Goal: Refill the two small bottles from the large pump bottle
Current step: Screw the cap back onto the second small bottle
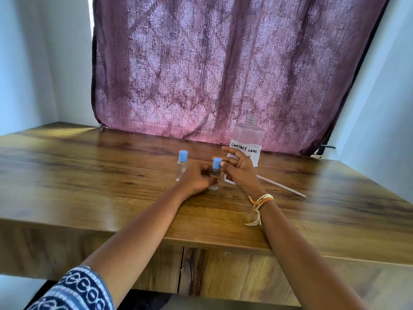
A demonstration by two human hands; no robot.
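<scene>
Two small clear bottles with blue caps stand on the wooden table (pixel 111 175). The left small bottle (pixel 182 165) stands free. My left hand (pixel 196 177) grips the body of the right small bottle (pixel 215 173). My right hand (pixel 240 168) has its fingertips at that bottle's blue cap (pixel 216 163), the other fingers spread. Behind my right hand stands the large clear bottle (pixel 248 139) with a handwritten "CONTACT LENS" label; its neck is open, with no pump on it. The pump's white tube (pixel 281 186) lies on the table to the right.
A purple patterned curtain (pixel 223 63) hangs close behind the table. Pale walls close in on the left and right. The table's front edge (pixel 201 240) runs near my forearms. A thread bracelet (pixel 260 201) is on my right wrist.
</scene>
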